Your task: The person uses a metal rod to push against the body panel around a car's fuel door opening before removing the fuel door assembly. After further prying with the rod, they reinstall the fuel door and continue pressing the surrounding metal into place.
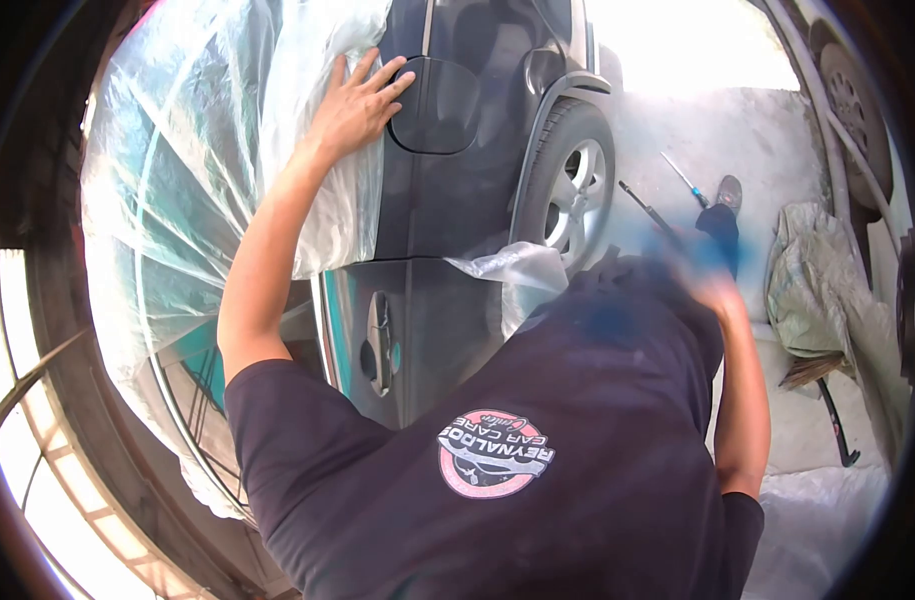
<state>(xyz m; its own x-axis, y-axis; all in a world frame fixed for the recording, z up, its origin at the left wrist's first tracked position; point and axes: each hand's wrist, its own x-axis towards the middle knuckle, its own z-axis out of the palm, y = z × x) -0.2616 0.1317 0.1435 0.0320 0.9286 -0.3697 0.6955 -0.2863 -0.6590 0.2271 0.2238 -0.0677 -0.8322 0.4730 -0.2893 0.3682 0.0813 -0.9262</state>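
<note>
My left hand (pixel 359 103) lies with spread fingers on the plastic sheet (pixel 207 130), its fingertips reaching the dark car body beside the fuel door (pixel 435 106). My right hand (pixel 712 280) is low by my waist, partly behind a blurred blue patch; its fingers cannot be made out. Close above it a thin dark rod (pixel 649 209) slants up and left, and whether the hand holds it is unclear. Farther off, a blue-handled tool (pixel 689 184) shows near my shoe.
A car wheel (pixel 575 185) is right of the fuel door, with the door handle (pixel 380 343) lower left. Loose plastic (pixel 522 264) hangs near the wheel. On the right are a crumpled sack (pixel 812 280), a dark bar (pixel 837 425) and another wheel (pixel 852 105).
</note>
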